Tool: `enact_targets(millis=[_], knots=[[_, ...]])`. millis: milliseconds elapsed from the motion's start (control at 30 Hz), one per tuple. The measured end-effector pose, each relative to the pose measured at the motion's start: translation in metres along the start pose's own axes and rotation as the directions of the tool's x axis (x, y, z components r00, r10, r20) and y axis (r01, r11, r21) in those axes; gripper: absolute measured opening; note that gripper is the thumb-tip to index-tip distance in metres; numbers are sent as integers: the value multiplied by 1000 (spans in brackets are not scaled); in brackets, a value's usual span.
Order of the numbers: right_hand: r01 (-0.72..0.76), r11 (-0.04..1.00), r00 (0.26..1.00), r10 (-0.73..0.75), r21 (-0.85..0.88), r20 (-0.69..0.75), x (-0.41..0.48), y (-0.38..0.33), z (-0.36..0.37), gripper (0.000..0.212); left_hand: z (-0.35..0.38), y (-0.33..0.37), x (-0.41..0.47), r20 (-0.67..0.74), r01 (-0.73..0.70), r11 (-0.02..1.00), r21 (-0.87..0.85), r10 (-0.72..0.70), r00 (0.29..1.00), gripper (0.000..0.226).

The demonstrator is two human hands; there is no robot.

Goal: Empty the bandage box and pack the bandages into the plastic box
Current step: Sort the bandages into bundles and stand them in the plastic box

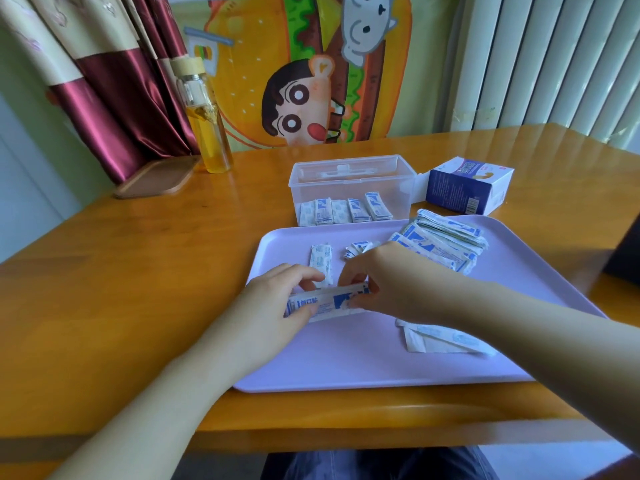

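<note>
A small stack of white-and-blue bandages point(329, 301) lies crosswise over the lilac tray point(346, 358). My left hand point(273, 299) pinches its left end, and my right hand point(384, 282) pinches its right end. One bandage bundle point(321, 263) lies just beyond my hands. A big loose pile of bandages point(446, 240) sits at the tray's far right. The clear plastic box point(349, 181) stands open behind the tray, with several bandage bundles point(346, 211) upright along its front wall. The blue-and-white bandage box point(467, 188) lies on its side to the right, flap open.
A folded white leaflet point(446, 337) lies on the tray under my right forearm. A glass bottle of yellow liquid point(207, 123) and a wooden lid point(156, 180) stand at the table's far left. A dark object point(623, 258) sits at the right edge.
</note>
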State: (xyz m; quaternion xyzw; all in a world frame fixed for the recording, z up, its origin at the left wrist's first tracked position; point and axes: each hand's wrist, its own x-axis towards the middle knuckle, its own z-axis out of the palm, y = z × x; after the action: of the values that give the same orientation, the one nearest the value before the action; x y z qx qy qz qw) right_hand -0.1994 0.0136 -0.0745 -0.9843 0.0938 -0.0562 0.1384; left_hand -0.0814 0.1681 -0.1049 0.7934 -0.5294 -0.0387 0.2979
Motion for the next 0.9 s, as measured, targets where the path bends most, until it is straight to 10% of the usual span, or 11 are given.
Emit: enact_targets(millis=[667,900], knots=[[20,1000,1000,-20,-3,-19,-5,2,8,20,3,12,-1,204,-27,972,235,-22,979,25],[53,870,932,132,490,-336,7,6,-40,7,-24,25,32,-258,-124,987,99,146,955,15]])
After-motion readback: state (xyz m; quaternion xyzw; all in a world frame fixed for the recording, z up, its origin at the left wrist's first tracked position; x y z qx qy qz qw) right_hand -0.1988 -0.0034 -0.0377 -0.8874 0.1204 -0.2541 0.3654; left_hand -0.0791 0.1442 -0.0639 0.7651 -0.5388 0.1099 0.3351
